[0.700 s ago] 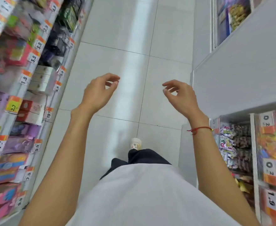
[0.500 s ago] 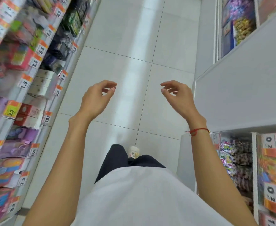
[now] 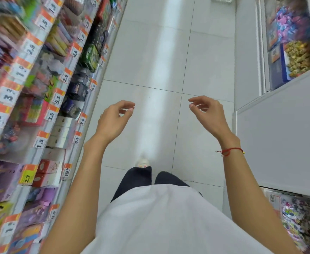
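Note:
I stand in a shop aisle and look down at both arms held out in front of me. My left hand (image 3: pixel 113 120) hovers over the tiled floor, fingers loosely curled, holding nothing. My right hand (image 3: pixel 210 114) hovers at the same height, fingers relaxed and empty; a red string bracelet (image 3: pixel 230 151) circles its wrist. Neither hand touches a shelf or any product. Below are my white shirt, dark trousers and one light shoe (image 3: pixel 142 162).
Stocked shelves with orange price tags (image 3: pixel 46 110) run along the left. A white display unit (image 3: pixel 282 140) with bins of wrapped sweets (image 3: pixel 299 57) stands on the right. Pale tiled floor (image 3: pixel 159 61) stretches ahead between them.
The view has moved forward along the aisle and the shelves have slid back. Both hands keep their raised, empty pose; my legs have shifted mid-step.

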`<state>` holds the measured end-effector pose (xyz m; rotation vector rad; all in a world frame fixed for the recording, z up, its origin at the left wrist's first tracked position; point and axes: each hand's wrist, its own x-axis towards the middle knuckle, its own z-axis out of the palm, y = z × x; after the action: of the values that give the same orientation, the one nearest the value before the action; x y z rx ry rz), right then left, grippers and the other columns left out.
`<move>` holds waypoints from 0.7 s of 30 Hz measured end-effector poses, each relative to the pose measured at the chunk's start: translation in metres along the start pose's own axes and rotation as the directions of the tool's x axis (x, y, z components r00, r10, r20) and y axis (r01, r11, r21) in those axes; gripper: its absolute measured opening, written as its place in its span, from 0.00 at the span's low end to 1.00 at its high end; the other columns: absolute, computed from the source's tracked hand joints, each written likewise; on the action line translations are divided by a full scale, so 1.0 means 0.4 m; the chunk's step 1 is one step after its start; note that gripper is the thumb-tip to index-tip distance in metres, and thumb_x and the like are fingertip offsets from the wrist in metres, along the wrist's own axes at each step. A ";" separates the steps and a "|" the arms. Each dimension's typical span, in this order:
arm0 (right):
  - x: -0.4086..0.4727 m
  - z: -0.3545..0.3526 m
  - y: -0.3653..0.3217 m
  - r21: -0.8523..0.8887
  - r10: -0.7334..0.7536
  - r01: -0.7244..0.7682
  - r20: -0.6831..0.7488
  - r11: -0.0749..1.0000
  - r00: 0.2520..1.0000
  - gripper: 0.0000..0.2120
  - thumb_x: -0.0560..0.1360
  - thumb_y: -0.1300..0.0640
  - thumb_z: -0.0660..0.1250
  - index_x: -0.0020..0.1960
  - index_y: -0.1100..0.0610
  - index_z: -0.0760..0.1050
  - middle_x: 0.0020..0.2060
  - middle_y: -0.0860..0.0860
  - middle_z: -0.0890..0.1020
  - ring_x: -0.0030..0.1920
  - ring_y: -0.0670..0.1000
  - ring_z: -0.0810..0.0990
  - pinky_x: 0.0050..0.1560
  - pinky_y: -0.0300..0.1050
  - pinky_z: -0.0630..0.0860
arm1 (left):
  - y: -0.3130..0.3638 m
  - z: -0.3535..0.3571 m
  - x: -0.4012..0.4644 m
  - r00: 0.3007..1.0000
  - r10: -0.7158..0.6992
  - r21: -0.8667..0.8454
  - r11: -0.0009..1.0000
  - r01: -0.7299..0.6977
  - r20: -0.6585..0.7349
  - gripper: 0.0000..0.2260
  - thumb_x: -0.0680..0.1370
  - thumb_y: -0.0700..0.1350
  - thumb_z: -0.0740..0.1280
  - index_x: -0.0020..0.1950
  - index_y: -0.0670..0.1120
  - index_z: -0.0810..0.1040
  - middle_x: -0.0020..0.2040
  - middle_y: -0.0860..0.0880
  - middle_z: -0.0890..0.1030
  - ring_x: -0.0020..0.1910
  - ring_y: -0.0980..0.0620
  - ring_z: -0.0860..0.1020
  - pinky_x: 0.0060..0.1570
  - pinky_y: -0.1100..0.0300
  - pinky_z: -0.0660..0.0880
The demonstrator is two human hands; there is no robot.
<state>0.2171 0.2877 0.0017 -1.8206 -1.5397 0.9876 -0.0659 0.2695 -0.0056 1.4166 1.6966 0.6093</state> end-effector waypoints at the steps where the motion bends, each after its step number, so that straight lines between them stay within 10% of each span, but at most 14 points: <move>1: 0.032 -0.004 -0.003 0.012 0.018 -0.018 -0.020 1.000 1.000 0.08 0.75 0.53 0.67 0.53 0.49 0.81 0.44 0.42 0.83 0.46 0.42 0.80 0.57 0.48 0.77 | 0.024 -0.012 0.053 1.000 0.014 0.006 1.000 -0.014 0.014 0.09 0.81 0.46 0.62 0.59 0.53 0.78 0.56 0.56 0.81 0.56 0.53 0.78 0.62 0.47 0.74; 21: 1.022 -0.252 -0.081 -0.010 0.081 -0.082 -0.016 0.997 0.997 0.08 0.76 0.54 0.67 0.53 0.51 0.81 0.45 0.44 0.83 0.45 0.43 0.80 0.55 0.49 0.77 | 0.414 0.003 1.036 0.999 0.027 0.008 1.000 -0.027 0.035 0.08 0.81 0.46 0.62 0.57 0.54 0.78 0.55 0.57 0.81 0.55 0.54 0.79 0.62 0.48 0.73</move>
<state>0.3102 0.6996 0.0117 -1.9072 -1.4738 1.0018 0.0166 0.7078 0.0075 1.4501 1.6571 0.5891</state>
